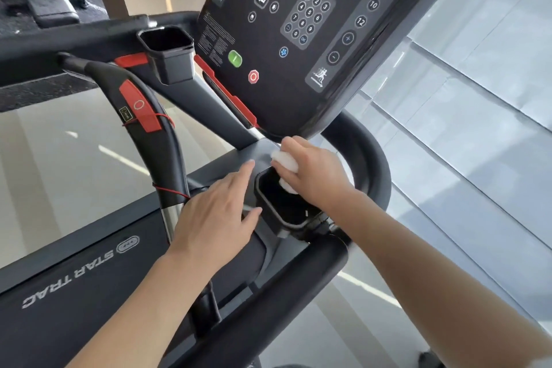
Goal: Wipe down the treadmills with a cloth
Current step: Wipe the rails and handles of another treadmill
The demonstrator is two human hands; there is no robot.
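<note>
A black treadmill fills the view, its console panel (286, 39) tilted at the top with a keypad, a green start button and a red stop button. My right hand (316, 173) grips a bunched white cloth (285, 163) against the far rim of the right cup holder (280, 203), just below the console. My left hand (218, 215) rests flat, fingers straight, on the dark surface beside that cup holder's left edge.
A second cup holder (167, 51) sits at the upper left. The centre handlebar (149, 128) with a red stop pad and red cord rises left of my hands. A thick black side rail (298, 287) runs below my right forearm. Pale tiled floor lies to the right.
</note>
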